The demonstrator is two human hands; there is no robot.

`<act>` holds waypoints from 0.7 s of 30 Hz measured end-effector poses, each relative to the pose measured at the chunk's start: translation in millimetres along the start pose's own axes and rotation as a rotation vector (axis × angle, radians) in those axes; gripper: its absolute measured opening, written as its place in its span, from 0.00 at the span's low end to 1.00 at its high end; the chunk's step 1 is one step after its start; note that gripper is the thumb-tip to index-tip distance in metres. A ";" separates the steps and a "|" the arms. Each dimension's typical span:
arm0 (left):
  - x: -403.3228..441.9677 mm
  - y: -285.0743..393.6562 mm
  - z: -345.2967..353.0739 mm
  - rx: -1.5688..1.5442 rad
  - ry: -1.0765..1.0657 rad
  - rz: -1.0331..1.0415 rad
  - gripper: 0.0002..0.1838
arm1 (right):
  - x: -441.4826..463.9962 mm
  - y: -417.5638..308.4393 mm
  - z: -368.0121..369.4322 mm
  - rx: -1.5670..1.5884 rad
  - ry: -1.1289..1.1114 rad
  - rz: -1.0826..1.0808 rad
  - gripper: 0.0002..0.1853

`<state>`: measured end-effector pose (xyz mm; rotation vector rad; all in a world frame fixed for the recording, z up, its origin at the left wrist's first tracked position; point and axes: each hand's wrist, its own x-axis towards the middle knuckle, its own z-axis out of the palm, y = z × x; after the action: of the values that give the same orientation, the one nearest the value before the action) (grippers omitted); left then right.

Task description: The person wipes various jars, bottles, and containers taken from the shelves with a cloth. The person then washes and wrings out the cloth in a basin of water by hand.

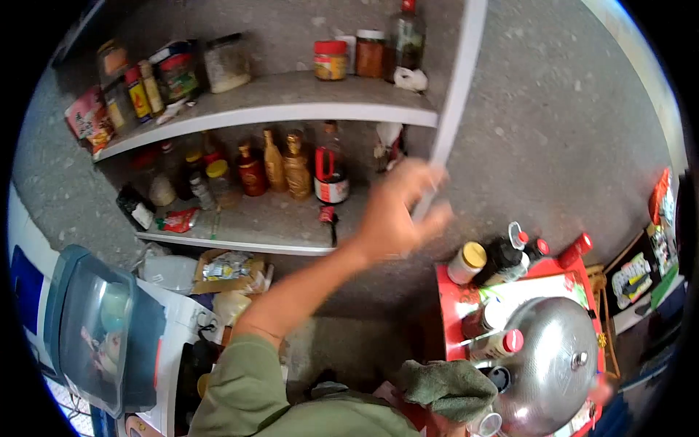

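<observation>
My left hand (pixel 404 211) reaches up and across, somewhat blurred, in front of the shelf unit's white upright edge (pixel 453 95). Its fingers curve, the thumb stands apart from them, and I see nothing held between. Whether it touches the upright, I cannot tell. At the bottom, a grey-green cloth (pixel 451 390) covers most of my right hand (pixel 445 426), which appears closed on it; the fingers are largely hidden. Beside the cloth are a clear cup (pixel 486 424), a red-capped jar (pixel 499 344) and a large domed metal lid (pixel 553 349).
Gold bottles (pixel 297 167), a dark red-handled bottle (pixel 331 175) and several jars fill the lower shelf (pixel 251 222). More jars stand on the upper shelf (pixel 284 93). A red table (pixel 453 309) at right carries a yellow-lidded jar (pixel 467 264). A blue-grey plastic bin (pixel 142 349) sits left.
</observation>
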<state>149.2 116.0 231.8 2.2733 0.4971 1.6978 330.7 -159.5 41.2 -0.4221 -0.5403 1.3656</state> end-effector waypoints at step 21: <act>183.3 -163.5 -168.5 0.353 0.037 -0.639 0.31 | 78.0 50.1 92.2 -0.211 0.077 -0.095 0.21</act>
<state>16.0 342.0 372.9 1.9628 1.4454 1.3954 245.4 -76.9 95.8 -0.6107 -0.6360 1.2009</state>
